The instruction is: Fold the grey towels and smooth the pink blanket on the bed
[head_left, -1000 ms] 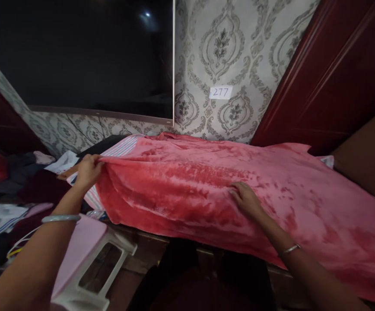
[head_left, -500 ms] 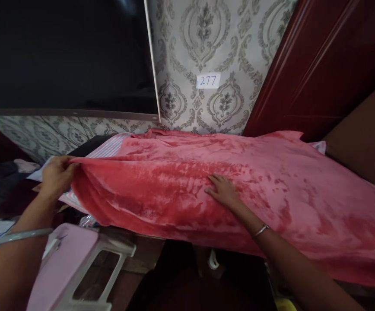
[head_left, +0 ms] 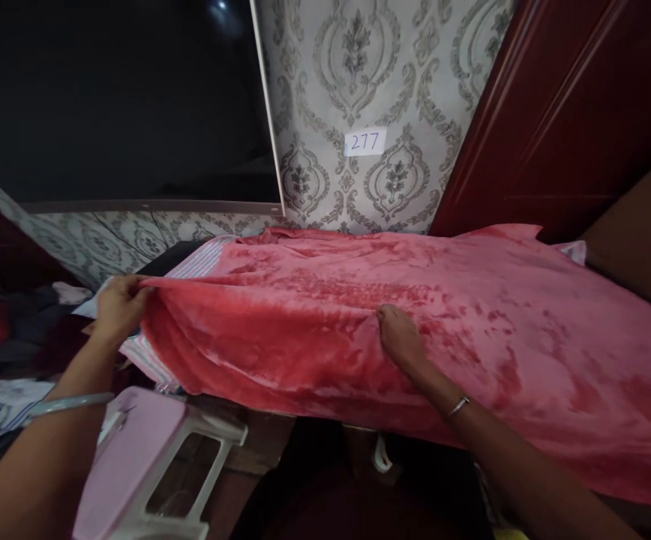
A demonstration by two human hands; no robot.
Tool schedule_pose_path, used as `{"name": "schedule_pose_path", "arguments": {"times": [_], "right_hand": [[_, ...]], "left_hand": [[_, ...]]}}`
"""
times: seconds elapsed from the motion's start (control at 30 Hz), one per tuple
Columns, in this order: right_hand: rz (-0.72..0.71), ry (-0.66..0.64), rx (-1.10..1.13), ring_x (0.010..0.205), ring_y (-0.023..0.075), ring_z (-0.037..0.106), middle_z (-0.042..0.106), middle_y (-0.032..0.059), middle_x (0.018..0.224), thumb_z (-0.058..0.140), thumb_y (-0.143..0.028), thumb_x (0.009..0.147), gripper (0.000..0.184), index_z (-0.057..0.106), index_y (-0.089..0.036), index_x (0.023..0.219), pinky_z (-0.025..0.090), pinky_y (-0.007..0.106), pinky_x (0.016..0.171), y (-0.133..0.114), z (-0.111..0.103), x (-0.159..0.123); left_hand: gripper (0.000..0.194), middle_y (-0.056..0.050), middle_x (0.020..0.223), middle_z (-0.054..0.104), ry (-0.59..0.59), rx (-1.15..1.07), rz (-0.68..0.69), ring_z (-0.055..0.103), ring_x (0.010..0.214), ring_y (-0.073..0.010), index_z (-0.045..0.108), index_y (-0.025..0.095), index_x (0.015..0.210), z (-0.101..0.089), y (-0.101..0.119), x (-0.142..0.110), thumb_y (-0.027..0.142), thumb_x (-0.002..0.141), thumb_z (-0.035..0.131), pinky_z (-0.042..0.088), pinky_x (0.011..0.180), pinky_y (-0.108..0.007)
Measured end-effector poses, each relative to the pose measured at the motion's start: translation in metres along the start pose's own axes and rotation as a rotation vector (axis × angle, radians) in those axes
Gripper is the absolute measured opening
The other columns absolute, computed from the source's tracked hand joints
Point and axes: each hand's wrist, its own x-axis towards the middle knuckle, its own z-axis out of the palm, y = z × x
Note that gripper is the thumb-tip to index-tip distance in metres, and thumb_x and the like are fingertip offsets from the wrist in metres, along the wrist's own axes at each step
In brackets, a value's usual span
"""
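A plush red-pink blanket (head_left: 472, 300) lies spread over a long surface in front of me. My left hand (head_left: 120, 306) pinches its left edge and holds it raised, so a taut fold runs from there toward the middle. My right hand (head_left: 401, 337) is closed on the blanket's top near the centre, gripping a bit of the fabric. Beneath the left end shows a striped cloth (head_left: 199, 259), partly covered by the blanket.
A pink-topped stool with white legs (head_left: 139, 442) stands below my left arm. Piled clothes (head_left: 22, 397) lie at the far left. Behind are a large television (head_left: 134, 105), patterned wallpaper with a paper label (head_left: 364, 141), and a dark red door (head_left: 562, 112).
My right hand has gone from lying spread on the blanket to closing on the fabric. The left hand keeps its hold; the whole view has shifted slightly.
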Motion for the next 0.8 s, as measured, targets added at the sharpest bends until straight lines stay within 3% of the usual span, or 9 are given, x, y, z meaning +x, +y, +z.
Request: {"name": "schedule_pose_path", "arguments": {"times": [0.2,0.43,0.53,0.63,0.73,0.8], "right_hand": [[0.004,0.213,0.094,0.085,0.0237,0.059,0.066,0.0109,0.089,0.029,-0.025,0.101,0.032,0.059,-0.021,0.09,0.043,0.034,0.078,0.011,-0.013,0.014],[-0.181,0.273,0.111,0.086,0.0231,0.064,0.071,0.0106,0.091,0.036,-0.025,0.098,0.028,0.062,-0.02,0.093,0.047,0.033,0.078,0.025,-0.027,0.03],[-0.236,0.266,0.063,0.079,0.0218,0.065,0.071,0.0085,0.087,0.038,-0.031,0.099,0.027,0.062,-0.022,0.092,0.047,0.032,0.073,0.03,-0.042,0.027],[-0.361,0.202,0.011,0.078,0.0211,0.064,0.07,0.0076,0.088,0.047,-0.042,0.096,0.025,0.062,-0.021,0.095,0.046,0.03,0.071,0.035,-0.059,0.022],[-0.442,0.107,-0.092,0.077,0.0206,0.063,0.067,0.0075,0.086,0.049,-0.039,0.094,0.022,0.062,-0.021,0.09,0.043,0.029,0.067,0.042,-0.071,0.018],[-0.407,0.066,-0.151,0.076,0.0204,0.062,0.065,0.0073,0.083,0.047,-0.033,0.094,0.021,0.062,-0.022,0.085,0.041,0.029,0.065,0.05,-0.074,0.017]], "left_hand": [[0.024,-0.007,0.089,0.063,-0.007,-0.007,-0.004,0.061,0.092,-0.025,0.066,0.018,0.089,-0.002,0.006,-0.008,0.029,0.076,0.049,0.049,0.087,-0.035],[0.019,-0.006,0.08,0.058,0.06,-0.02,0.065,0.06,0.087,-0.0273,0.062,0.022,0.079,-0.015,0.005,-0.008,0.033,0.073,0.048,0.05,0.085,-0.039],[0.014,-0.007,0.081,0.058,0.155,-0.086,0.092,0.059,0.092,-0.0284,0.06,0.023,0.074,-0.023,0.01,-0.008,0.032,0.07,0.051,0.051,0.087,-0.041],[0.01,-0.008,0.095,0.064,0.244,-0.2,0.128,0.059,0.104,-0.0284,0.057,0.023,0.07,-0.033,0.019,-0.009,0.032,0.067,0.054,0.05,0.096,-0.041],[0.011,-0.002,0.086,0.066,0.209,-0.307,0.064,0.063,0.091,-0.024,0.057,0.023,0.072,-0.044,0.029,-0.013,0.033,0.067,0.055,0.051,0.089,-0.037],[0.014,0.002,0.074,0.063,0.2,-0.381,0.014,0.061,0.077,-0.0202,0.058,0.024,0.076,-0.05,0.039,-0.018,0.035,0.068,0.055,0.052,0.079,-0.032]]}}
